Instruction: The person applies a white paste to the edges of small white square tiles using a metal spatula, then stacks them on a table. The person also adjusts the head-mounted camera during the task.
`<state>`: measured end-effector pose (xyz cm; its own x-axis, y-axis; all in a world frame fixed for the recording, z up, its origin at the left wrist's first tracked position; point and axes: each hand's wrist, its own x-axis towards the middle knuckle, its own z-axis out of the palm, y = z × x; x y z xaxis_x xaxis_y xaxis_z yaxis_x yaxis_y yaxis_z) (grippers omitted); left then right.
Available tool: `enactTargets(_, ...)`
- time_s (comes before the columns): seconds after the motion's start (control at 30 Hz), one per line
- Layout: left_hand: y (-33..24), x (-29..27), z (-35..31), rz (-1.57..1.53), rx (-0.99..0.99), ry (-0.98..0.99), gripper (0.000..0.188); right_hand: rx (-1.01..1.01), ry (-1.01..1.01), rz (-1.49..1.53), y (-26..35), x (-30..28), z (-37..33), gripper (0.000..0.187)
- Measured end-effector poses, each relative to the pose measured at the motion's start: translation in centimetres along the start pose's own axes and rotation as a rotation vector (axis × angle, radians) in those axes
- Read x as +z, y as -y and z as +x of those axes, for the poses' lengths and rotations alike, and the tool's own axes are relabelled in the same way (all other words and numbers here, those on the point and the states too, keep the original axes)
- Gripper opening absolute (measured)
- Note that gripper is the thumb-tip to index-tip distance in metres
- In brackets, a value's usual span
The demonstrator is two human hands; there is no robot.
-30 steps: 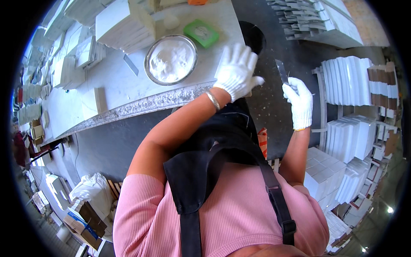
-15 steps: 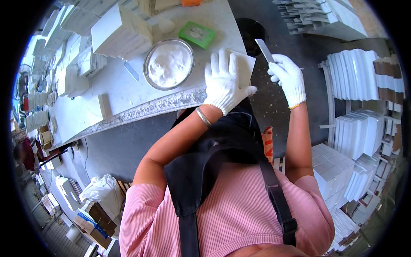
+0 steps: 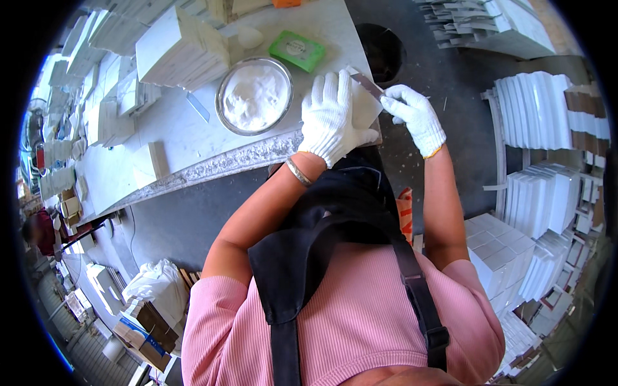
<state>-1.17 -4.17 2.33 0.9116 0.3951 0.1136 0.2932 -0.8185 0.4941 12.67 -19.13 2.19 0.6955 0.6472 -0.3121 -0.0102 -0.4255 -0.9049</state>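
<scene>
My left hand (image 3: pixel 331 119), in a white knit glove, lies flat with fingers outstretched on a white stone tile (image 3: pixel 367 108) at the table's right corner. My right hand (image 3: pixel 415 116), gloved too, grips a flat metal scraper blade (image 3: pixel 367 84). The blade reaches over the tile's right part, close to my left fingertips; whether it touches the surface I cannot tell. Left of my left hand stands a metal bowl (image 3: pixel 219 103) of white paste. Just behind the bowl sits a green box (image 3: pixel 297 51).
A stack of white tiles (image 3: pixel 180 48) rises behind the bowl, and a pale blue blade (image 3: pixel 198 107) lies beside it. A lone tile (image 3: pixel 150 163) stands near the table's front edge. Beyond the right corner is a black bucket (image 3: pixel 381 54). Racked tile stacks (image 3: pixel 537 109) line the right.
My right hand has moved left and brought the scraper from beside the table to over the tile. My left hand has shifted slightly left, still flat.
</scene>
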Motion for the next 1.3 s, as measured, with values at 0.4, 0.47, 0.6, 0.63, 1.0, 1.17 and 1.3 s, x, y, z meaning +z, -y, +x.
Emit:
enactTargets(0.4, 4.0, -2.0, 1.3, -0.692, -0.136, 0.148, 0.058, -0.226, 0.105, 0.247, 1.0, -0.6, -2.9, 0.016)
enactTargets(0.47, 3.5, -3.6, 1.6, -0.819, -0.167, 0.279, 0.047, -0.236, 0.150, 0.267, 0.5, -2.0, -1.3, 0.017)
enactTargets(0.6, 4.5, -1.2, 1.2, -1.033, -0.095, 0.254, 0.034, -0.216, 0.223, 0.152, 2.8, -2.6, 1.3, 0.021)
enactTargets(0.63, 4.5, -1.2, 1.3, -1.020, -0.083, 0.242, 0.034, -0.283, 0.241, 0.095, 2.9, -2.1, 1.8, 0.021)
enactTargets(1.0, 4.6, -1.4, 1.2, -1.029, -0.100, 0.278, 0.027, -0.186, 0.342, -0.075, 0.6, -5.8, -0.5, 0.024)
enactTargets(1.17, 4.7, -0.9, 1.3, -1.100, -0.105, 0.286, 0.029, -0.151, 0.207, 0.074, 0.6, -6.2, -1.0, 0.023)
enactTargets(1.3, 3.6, -2.0, 0.8, -1.222, -0.188, 0.259, 0.028, -0.186, 0.155, 0.066, 1.7, -4.6, -0.1, 0.025)
